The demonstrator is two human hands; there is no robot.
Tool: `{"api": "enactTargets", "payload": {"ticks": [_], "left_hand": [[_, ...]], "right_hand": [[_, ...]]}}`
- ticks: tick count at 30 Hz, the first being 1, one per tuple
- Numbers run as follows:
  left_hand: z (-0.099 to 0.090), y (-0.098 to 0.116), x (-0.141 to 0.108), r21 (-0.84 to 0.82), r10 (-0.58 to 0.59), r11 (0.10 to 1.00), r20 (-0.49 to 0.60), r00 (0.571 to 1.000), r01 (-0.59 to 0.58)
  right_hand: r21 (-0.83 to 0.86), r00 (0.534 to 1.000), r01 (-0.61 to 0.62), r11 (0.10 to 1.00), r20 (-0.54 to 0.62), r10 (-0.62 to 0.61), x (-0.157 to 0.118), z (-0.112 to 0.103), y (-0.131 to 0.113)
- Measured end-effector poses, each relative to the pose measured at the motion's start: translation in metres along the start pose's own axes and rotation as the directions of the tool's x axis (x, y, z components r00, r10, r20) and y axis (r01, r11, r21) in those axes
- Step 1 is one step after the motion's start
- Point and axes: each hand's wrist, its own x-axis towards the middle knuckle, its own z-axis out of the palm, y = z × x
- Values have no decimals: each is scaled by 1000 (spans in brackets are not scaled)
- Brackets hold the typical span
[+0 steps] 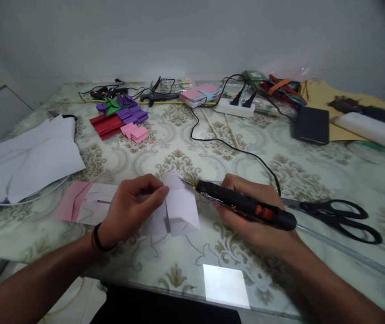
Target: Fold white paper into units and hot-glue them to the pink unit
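My left hand (138, 204) pinches the left edge of a folded white paper piece (181, 204) between thumb and fingers. In my right hand (253, 216) is a black glue gun (233, 200), a clear glue stick (344, 252) reaching out of its back. The nozzle points left and is at the upper right edge of the white paper; whether it touches cannot be made out. Beneath and left of my left hand lies a folded pink and white paper strip (87, 202). Black-handled scissors (337, 216) rest right of my right hand.
Folded coloured papers (121, 117) sit at the back left, near white sheets (40, 157) at the left. A white power strip (235, 108) feeds a black cord (226, 141) across the table. Wooden sticks (231, 130) lie mid-table, and a black box (311, 125) stands back right.
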Motion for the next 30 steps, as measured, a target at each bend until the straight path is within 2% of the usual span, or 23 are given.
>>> {"api": "enactTargets", "payload": {"ticks": [12, 30], "left_hand": [[-2, -2, 1, -39, -4, 999, -75, 997, 1], [-2, -3, 1, -84, -10, 996, -119, 993, 0]], "right_hand": [[-9, 1000, -7, 1000, 4, 7, 0, 0, 1], [-27, 1000, 11, 1000, -13, -12, 0, -1, 2]]}}
